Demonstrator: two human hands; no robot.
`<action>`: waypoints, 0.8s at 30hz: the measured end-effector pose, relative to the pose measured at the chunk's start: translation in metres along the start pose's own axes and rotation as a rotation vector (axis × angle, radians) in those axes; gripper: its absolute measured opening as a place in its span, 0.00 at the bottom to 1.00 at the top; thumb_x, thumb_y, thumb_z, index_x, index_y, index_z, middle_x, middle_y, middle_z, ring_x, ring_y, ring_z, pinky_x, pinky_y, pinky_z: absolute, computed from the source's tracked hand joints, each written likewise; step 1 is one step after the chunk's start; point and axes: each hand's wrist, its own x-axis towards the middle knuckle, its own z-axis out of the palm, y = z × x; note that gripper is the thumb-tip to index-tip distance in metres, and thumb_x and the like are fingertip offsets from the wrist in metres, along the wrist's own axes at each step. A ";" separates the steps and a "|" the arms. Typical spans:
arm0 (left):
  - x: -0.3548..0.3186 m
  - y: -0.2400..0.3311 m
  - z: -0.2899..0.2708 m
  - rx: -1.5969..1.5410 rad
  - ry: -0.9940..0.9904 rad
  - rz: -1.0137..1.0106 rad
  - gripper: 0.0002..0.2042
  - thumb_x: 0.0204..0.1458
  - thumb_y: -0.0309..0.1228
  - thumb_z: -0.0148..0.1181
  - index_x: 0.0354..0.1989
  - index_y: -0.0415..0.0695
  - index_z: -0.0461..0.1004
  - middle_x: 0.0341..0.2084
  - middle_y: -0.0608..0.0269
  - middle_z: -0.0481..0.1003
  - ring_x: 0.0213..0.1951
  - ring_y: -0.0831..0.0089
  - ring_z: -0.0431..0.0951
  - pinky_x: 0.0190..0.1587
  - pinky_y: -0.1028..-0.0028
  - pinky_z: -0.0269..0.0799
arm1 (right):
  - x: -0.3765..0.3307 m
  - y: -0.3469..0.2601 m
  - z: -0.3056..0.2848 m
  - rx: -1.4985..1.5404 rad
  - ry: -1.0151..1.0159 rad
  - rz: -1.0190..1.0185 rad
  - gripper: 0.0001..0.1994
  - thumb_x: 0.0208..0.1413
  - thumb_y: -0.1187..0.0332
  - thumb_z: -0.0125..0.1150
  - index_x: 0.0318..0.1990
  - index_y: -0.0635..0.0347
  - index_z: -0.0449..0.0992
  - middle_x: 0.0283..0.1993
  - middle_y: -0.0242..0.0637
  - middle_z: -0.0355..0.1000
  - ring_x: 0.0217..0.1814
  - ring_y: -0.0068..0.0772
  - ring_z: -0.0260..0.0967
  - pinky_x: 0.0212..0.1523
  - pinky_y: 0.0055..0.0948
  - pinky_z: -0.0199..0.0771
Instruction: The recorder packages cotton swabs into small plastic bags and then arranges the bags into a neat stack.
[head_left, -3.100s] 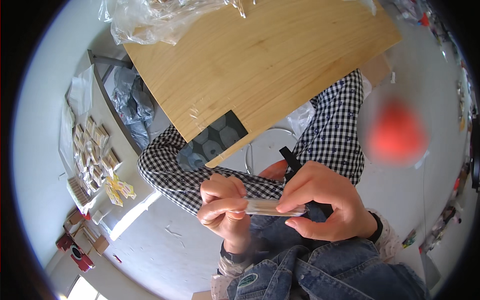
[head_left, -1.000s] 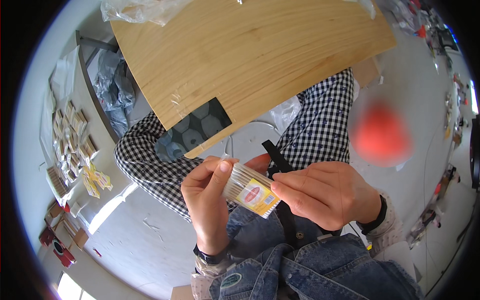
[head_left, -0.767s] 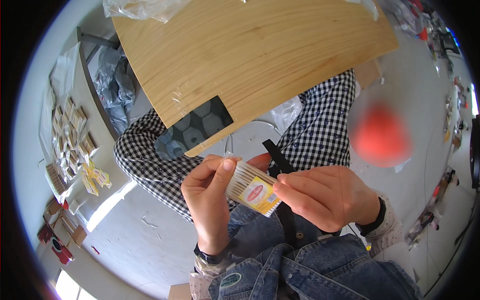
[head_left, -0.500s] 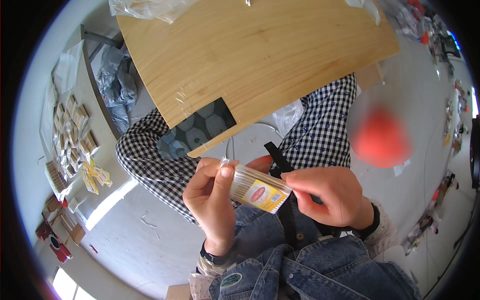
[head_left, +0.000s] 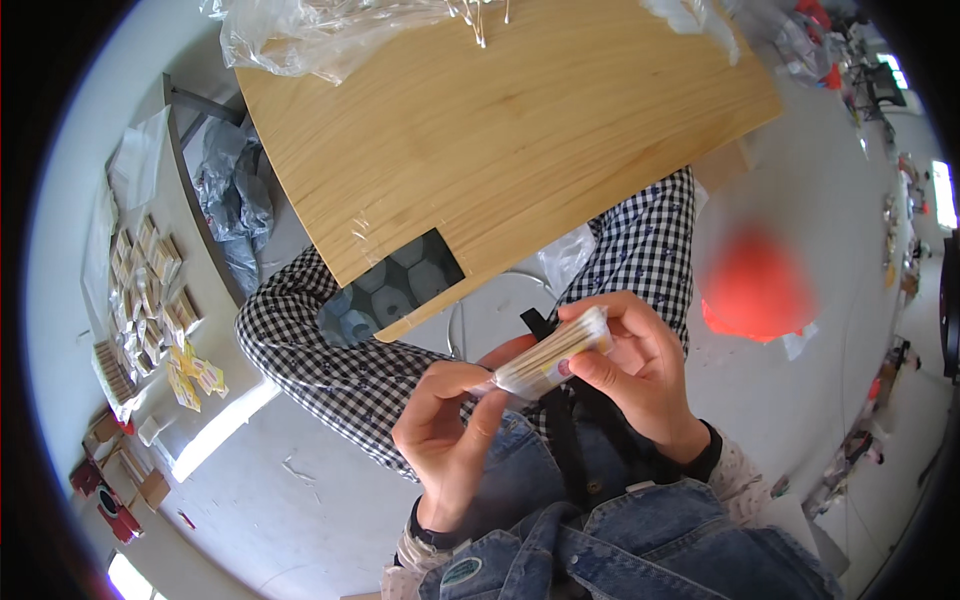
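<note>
Over my lap, both hands hold one small clear bag of cotton swabs (head_left: pixel 550 362), its sticks lying side by side inside the film. The pack is tilted so that its edge faces up, and its label is mostly turned out of sight. My left hand (head_left: pixel 450 430) pinches the lower left end between thumb and fingers. My right hand (head_left: pixel 640 375) grips the upper right end, with the thumb pressed on the pack's near side. A black strap (head_left: pixel 568 440) hangs just below the pack.
Ahead is a wooden table (head_left: pixel 520 150) with crumpled clear plastic (head_left: pixel 290 40) and loose cotton swabs (head_left: pixel 480 30) at its far edge. A dark patterned pad (head_left: pixel 400 285) lies at the near corner. Many swab packs (head_left: pixel 145 280) and yellow labels (head_left: pixel 190 375) lie on the left surface. A blurred red object (head_left: pixel 760 285) is at right.
The pack has been turned from label-up to edge-up. My right hand has rolled over and shifted its grip, while the left hand has moved slightly right and down. More of the table's far edge shows.
</note>
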 end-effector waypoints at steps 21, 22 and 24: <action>0.006 -0.025 0.015 0.181 -0.046 0.106 0.11 0.42 0.15 0.68 0.33 0.37 0.75 0.38 0.57 0.73 0.40 0.70 0.75 0.45 0.73 0.72 | -0.004 0.029 0.014 0.586 0.145 0.277 0.06 0.61 0.72 0.58 0.42 0.58 0.67 0.39 0.31 0.72 0.40 0.19 0.69 0.42 0.22 0.68; 0.007 -0.024 0.011 0.183 -0.097 0.100 0.13 0.43 0.15 0.67 0.38 0.37 0.73 0.40 0.56 0.72 0.41 0.69 0.75 0.46 0.72 0.72 | -0.004 0.025 0.012 0.584 0.147 0.280 0.06 0.61 0.72 0.58 0.42 0.58 0.67 0.39 0.31 0.72 0.40 0.19 0.69 0.42 0.22 0.68; 0.008 -0.022 0.005 -0.082 -0.046 0.036 0.16 0.44 0.16 0.65 0.43 0.36 0.70 0.42 0.54 0.72 0.41 0.68 0.74 0.47 0.71 0.73 | -0.001 0.013 0.006 0.362 0.088 0.127 0.06 0.61 0.73 0.58 0.41 0.59 0.67 0.38 0.32 0.72 0.39 0.21 0.70 0.42 0.24 0.69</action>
